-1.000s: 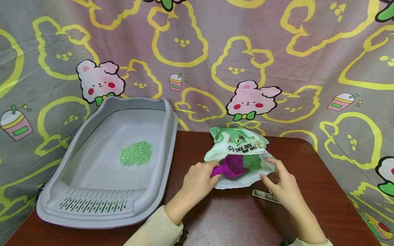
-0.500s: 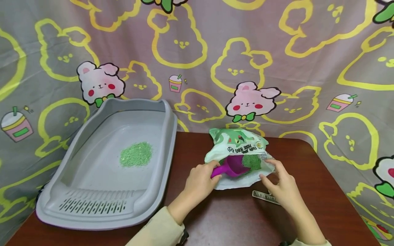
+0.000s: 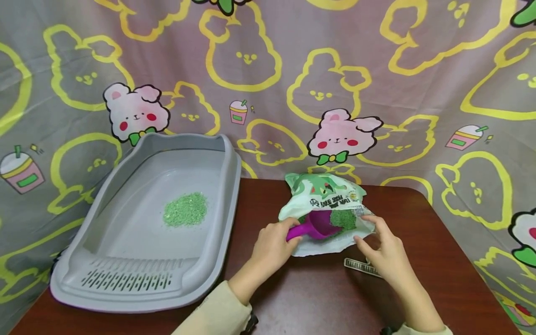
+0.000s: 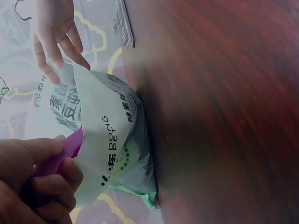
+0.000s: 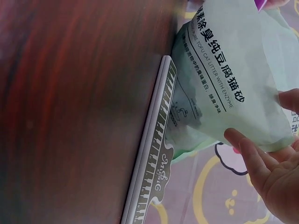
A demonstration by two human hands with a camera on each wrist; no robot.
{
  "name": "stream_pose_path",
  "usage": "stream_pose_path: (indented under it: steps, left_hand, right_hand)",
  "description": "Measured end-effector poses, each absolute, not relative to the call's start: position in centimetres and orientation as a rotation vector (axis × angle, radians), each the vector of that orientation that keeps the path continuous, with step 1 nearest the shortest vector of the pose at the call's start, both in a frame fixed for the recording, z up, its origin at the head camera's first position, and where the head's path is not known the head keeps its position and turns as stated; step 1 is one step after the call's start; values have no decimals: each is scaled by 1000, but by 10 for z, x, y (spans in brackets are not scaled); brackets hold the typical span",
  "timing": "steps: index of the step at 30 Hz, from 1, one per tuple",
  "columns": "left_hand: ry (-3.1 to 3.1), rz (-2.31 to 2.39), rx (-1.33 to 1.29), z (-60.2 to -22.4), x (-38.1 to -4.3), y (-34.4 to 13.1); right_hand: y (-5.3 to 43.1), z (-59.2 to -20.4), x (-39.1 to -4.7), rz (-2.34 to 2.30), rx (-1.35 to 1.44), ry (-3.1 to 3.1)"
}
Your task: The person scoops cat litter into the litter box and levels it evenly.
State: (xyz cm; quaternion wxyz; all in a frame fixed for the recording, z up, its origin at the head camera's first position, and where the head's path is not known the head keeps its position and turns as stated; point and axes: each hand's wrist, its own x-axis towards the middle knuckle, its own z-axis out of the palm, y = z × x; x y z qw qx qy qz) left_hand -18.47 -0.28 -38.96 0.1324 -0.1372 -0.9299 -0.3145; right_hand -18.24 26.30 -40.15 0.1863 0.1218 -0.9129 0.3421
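Observation:
My left hand grips the handle of a purple scoop between thumb and curled fingers. The scoop's bowl lies inside the open mouth of a cat litter bag, against the green litter. At the bag's right corner my right hand holds the rim, its thumb on the outer front and its other fingers around the edge. In the right wrist view the printed front of the bag shows between thumb and fingers. From the left wrist camera, the bag wall hides most of the scoop.
A grey litter box with a slotted front step stands on the left of the brown table. It holds a small patch of green litter. A flat strip with piano keys lies near the right hand. A patterned curtain hangs behind.
Both hands, the scoop and the bag keep almost the same place. The head view shifts slightly.

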Motion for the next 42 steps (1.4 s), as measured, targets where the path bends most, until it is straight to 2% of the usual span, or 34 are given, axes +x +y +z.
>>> stream_pose_path:
  steps: [28,42]
  left_hand:
    - [-2713,-1100,-318,-390,-167,-9]
    - [-2632,-1271,-315,-389,-152,-29]
  right_hand:
    - [262,-398,-182,978,318,-2605]
    - [262,-399,-183,966,336,-2597]
